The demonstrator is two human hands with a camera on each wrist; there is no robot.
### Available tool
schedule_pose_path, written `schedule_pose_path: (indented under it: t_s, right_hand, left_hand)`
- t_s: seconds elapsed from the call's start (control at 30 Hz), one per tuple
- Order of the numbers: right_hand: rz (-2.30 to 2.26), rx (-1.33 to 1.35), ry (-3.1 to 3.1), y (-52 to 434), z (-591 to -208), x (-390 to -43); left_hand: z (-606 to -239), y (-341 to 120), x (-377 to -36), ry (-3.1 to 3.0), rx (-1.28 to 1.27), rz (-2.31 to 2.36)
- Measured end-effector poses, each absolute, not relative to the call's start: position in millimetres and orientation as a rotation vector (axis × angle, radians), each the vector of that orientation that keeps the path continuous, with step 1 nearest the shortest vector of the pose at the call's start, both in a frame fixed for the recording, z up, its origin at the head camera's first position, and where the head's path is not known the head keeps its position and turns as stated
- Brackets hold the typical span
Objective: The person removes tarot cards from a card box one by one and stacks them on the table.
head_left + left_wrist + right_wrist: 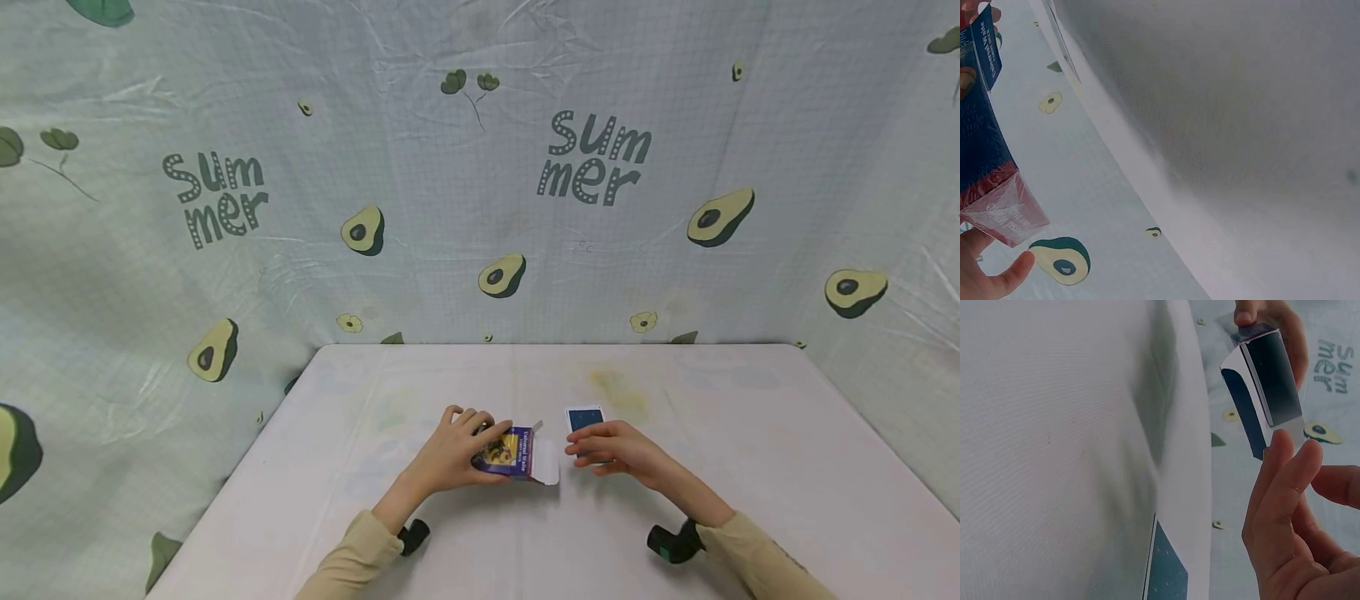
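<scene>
My left hand (453, 450) grips a tarot card box (504, 451), purple and yellow with lettering on its side. The open end of the box (1275, 378) points right, and its pale flap (546, 462) hangs out. A clear plastic wrapper (1013, 212) covers one end in the left wrist view. Just right of the box hovers my right hand (622, 450), its fingers loosely bent with nothing between them. Partly behind those fingers lies a blue-backed card or card stack (584, 418) with a white border; how many cards is hidden.
A white-covered table (450, 375) lies under everything, with a faint yellow stain (618, 392) near the back. A curtain (420, 167) printed with avocados hangs behind and along the sides. Black wrist cameras (673, 543) sit at both wrists.
</scene>
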State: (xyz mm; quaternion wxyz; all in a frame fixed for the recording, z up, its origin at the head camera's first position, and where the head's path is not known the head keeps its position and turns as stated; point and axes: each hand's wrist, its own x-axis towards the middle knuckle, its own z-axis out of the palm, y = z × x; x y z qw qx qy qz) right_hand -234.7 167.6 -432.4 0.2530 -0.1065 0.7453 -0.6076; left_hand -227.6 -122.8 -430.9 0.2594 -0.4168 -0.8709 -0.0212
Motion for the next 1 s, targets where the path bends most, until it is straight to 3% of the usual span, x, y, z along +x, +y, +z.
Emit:
schedule_pose_path:
  t_s: [1.0]
  right_hand:
    - [-1.602,-0.319,2.039,149,-424,-232]
  left_hand:
    - [-429,-117,-230,-2.413,-1.126,0.010]
